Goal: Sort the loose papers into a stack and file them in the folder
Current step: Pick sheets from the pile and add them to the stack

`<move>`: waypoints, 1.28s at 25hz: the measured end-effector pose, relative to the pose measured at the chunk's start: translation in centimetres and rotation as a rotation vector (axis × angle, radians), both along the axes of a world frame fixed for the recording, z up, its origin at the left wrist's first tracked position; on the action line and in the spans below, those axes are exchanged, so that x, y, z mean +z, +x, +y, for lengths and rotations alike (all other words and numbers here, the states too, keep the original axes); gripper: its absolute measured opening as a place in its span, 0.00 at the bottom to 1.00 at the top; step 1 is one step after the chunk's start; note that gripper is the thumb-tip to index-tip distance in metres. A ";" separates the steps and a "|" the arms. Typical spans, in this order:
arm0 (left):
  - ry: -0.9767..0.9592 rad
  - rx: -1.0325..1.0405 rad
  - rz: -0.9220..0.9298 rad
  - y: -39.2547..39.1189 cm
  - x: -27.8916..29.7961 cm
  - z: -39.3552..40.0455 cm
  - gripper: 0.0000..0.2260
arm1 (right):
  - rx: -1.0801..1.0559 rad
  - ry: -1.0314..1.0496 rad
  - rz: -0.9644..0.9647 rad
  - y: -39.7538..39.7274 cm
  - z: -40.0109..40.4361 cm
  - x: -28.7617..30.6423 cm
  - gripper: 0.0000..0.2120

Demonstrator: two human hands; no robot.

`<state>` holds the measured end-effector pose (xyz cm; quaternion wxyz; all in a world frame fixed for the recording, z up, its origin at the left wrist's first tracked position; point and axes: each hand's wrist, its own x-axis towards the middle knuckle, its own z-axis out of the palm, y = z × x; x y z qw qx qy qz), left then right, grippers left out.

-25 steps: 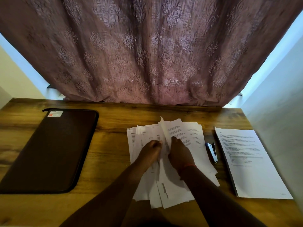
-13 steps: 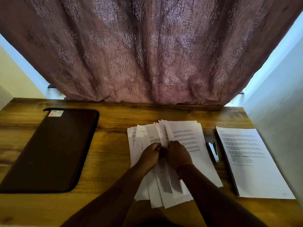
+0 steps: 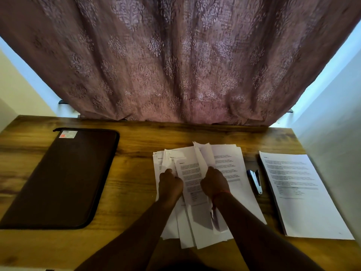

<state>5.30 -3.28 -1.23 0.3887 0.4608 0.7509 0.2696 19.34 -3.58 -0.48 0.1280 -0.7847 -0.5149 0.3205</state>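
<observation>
A fanned pile of loose printed papers (image 3: 232,173) lies on the wooden desk in front of me. My left hand (image 3: 170,184) pinches sheets on the pile's left side. My right hand (image 3: 214,182) grips a sheet that stands up on edge from the middle of the pile. Between the two hands a printed page lies exposed. A dark zipped folder (image 3: 64,175) lies shut on the desk's left side, apart from both hands. At the right sits a neat stack of papers (image 3: 300,192).
A small stapler (image 3: 255,180) lies between the loose pile and the neat stack. The desk (image 3: 132,192) ends at a patterned curtain (image 3: 175,65) along the back and a white wall (image 3: 336,133) on the right.
My hands have moved apart from the middle of the pile. The right hand has lifted a sheet up on edge, uncovering a printed page between the hands.
</observation>
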 end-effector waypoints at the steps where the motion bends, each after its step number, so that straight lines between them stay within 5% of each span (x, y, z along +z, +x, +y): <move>1: -0.013 0.001 -0.022 0.1 0.2 0.0 0.08 | -0.003 -0.004 0.004 0.0 0.0 0.0 0.12; 6: 0.020 -0.197 0.037 0.7 -0.1 -0.9 0.09 | -0.036 0.006 0.031 0.0 0.0 -0.2 0.15; 9: 0.069 -0.337 0.225 1.1 -0.8 -1.2 0.14 | -0.041 -0.003 0.027 0.1 -0.1 -0.1 0.15; 11: 0.081 -0.334 0.411 1.0 -1.2 -1.3 0.17 | -0.042 -0.006 0.035 0.2 -0.2 0.0 0.15; 15: 0.040 -0.302 0.426 0.8 -1.3 -1.7 0.16 | -0.035 -0.005 0.046 0.2 -0.3 0.1 0.15; 21: 0.135 -0.292 0.157 0.9 -1.3 -1.9 0.12 | -0.030 0.003 0.070 0.2 -0.2 0.4 0.16; 28: 0.102 -0.155 0.049 1.4 0.6 -2.0 0.11 | 0.039 0.091 -0.059 0.4 -0.1 1.4 0.12; 32: 0.118 -0.166 -0.274 1.6 2.5 -2.9 0.19 | 0.060 0.025 -0.065 0.1 -0.5 0.9 0.10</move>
